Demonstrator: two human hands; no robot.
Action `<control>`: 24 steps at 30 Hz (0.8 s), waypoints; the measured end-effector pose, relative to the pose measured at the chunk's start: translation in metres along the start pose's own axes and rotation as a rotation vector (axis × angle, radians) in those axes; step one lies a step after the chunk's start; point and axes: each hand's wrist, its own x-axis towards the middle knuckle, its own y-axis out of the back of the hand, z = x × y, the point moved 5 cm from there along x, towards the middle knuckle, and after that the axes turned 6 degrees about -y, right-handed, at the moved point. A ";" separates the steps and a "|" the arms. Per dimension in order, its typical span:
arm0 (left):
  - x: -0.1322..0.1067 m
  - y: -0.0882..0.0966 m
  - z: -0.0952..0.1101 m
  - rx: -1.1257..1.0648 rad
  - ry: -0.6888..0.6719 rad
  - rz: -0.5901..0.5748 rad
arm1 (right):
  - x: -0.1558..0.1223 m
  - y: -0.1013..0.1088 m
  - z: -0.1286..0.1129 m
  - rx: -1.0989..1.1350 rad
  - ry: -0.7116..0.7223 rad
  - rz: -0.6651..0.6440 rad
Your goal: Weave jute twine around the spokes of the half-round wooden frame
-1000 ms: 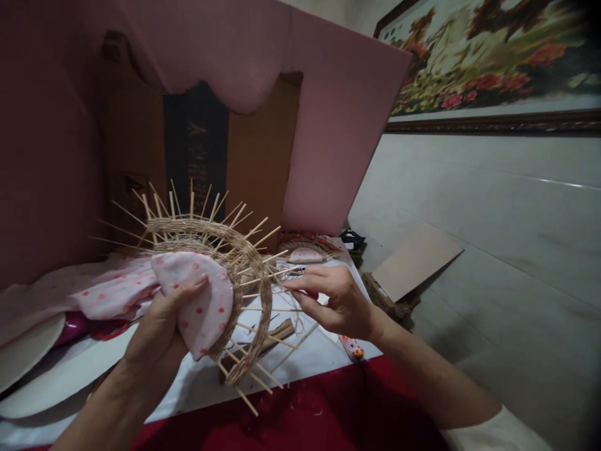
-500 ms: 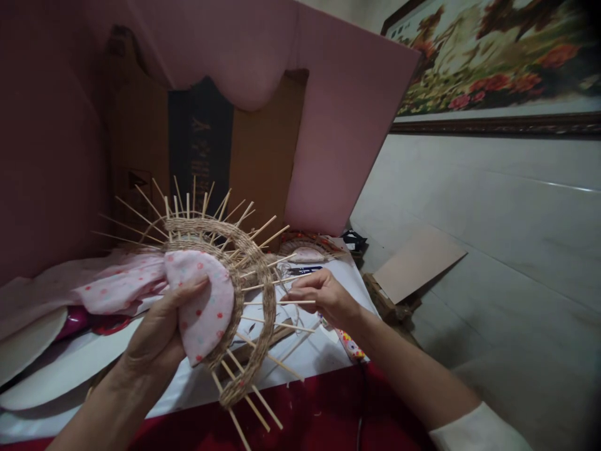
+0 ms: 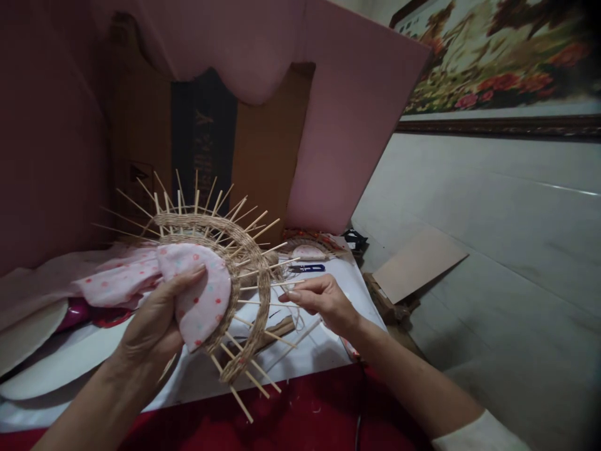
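Observation:
My left hand [image 3: 154, 319] grips a half-round woven piece by its padded panel [image 3: 206, 288], pink cloth with red dots, thumb on top. Thin wooden sticks [image 3: 256, 228] fan outward from it through two woven bands of twine, the outer band [image 3: 263, 285] standing apart from the inner one. At the right side of the fan, my right hand [image 3: 323, 300] is closed in a pinch beside the stick tips. Thin twine [image 3: 299, 316] hangs near its fingers. Whether the fingertips hold the twine, a stick or both is hard to see.
Blue-handled thread snips [image 3: 307, 269] lie on the white tabletop [image 3: 323, 351] behind my right hand. Another half-round woven piece [image 3: 307, 250] rests at the back. White curved pieces [image 3: 70, 369] lie at left. A pink panel and cardboard [image 3: 267, 163] stand behind; a board [image 3: 417, 263] leans at right.
My right hand has risen slightly beside the stick ends, still pinched. The woven piece in my left hand has shifted a little left and up in view.

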 end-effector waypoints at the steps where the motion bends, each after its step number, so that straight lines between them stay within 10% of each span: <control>1: 0.002 0.001 0.001 0.017 -0.009 -0.004 | -0.003 0.003 -0.004 -0.054 0.037 0.015; 11: 0.003 0.000 0.007 0.144 -0.129 -0.077 | -0.028 -0.009 -0.036 -0.691 0.612 0.111; 24: 0.000 0.002 0.008 0.030 -0.179 -0.007 | -0.030 -0.036 -0.028 -1.074 0.716 0.102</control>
